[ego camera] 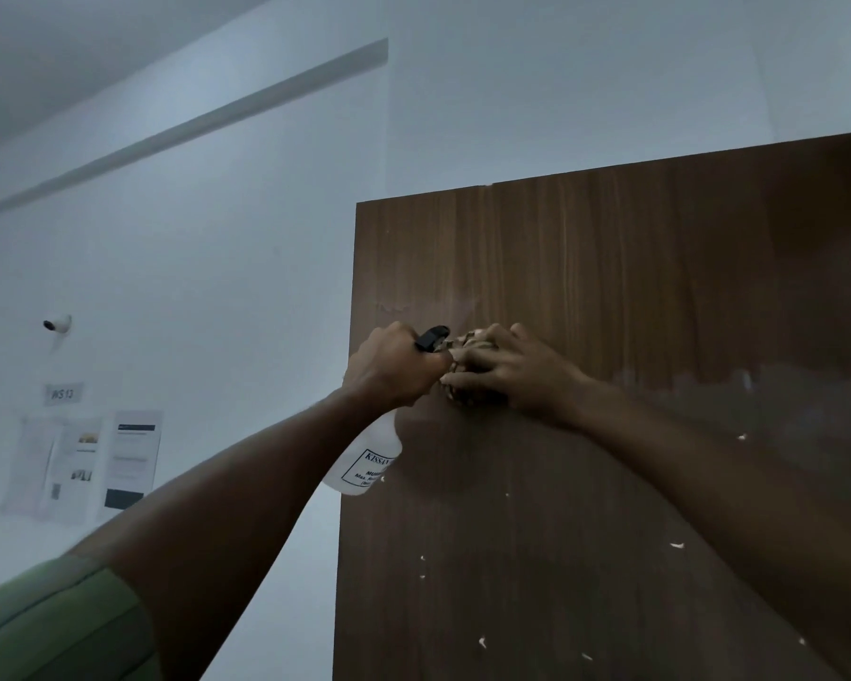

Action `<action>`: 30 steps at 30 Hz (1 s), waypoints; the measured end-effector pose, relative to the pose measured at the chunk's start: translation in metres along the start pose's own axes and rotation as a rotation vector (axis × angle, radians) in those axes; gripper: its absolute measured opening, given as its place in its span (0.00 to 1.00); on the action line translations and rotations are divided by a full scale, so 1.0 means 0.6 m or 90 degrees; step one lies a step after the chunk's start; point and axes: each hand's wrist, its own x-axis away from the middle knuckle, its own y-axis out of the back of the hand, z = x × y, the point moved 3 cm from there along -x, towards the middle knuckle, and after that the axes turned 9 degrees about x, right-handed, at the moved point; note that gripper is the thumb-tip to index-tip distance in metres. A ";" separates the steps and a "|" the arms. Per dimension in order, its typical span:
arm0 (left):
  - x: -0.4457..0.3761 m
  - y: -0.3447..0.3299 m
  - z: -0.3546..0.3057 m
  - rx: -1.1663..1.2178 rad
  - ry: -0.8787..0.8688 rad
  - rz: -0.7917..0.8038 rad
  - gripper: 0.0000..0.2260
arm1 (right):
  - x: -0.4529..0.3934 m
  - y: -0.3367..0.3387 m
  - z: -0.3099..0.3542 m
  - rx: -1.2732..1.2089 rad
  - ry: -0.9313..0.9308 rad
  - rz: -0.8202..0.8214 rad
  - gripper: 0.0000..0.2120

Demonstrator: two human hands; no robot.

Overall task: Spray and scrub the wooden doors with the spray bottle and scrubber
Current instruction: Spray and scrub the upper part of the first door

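The left hand [394, 368] is curled tight around the neck of the spray bottle [364, 459]. The bottle's black top pokes out above the fist, and its white body hangs below the hand, just at the left edge of the wooden door [610, 297]. The right hand [507, 371] lies flat on the door with its fingers [467, 356] spread over the scrubber [465, 344], pushing it against the wood. The two hands are touching or almost touching. The scrubber looks like a brownish bundle, mostly hidden under the hand. The door has small white specks and a pale patch. Papers [84, 464] hang on the white wall [217, 267], and a small camera [57, 325] sits above them.
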 end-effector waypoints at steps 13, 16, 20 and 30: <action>-0.022 0.030 0.020 -0.023 -0.015 -0.012 0.15 | -0.033 -0.001 0.040 -0.017 0.017 0.029 0.36; -0.021 0.029 0.025 -0.017 -0.010 0.001 0.16 | -0.058 0.015 -0.017 -0.019 -0.230 0.049 0.34; -0.012 0.031 0.042 -0.031 0.015 0.007 0.16 | -0.089 0.023 0.010 -0.063 -0.480 0.025 0.32; -0.010 0.075 0.074 -0.061 0.037 0.007 0.16 | -0.124 0.021 -0.006 -0.036 -0.408 0.059 0.31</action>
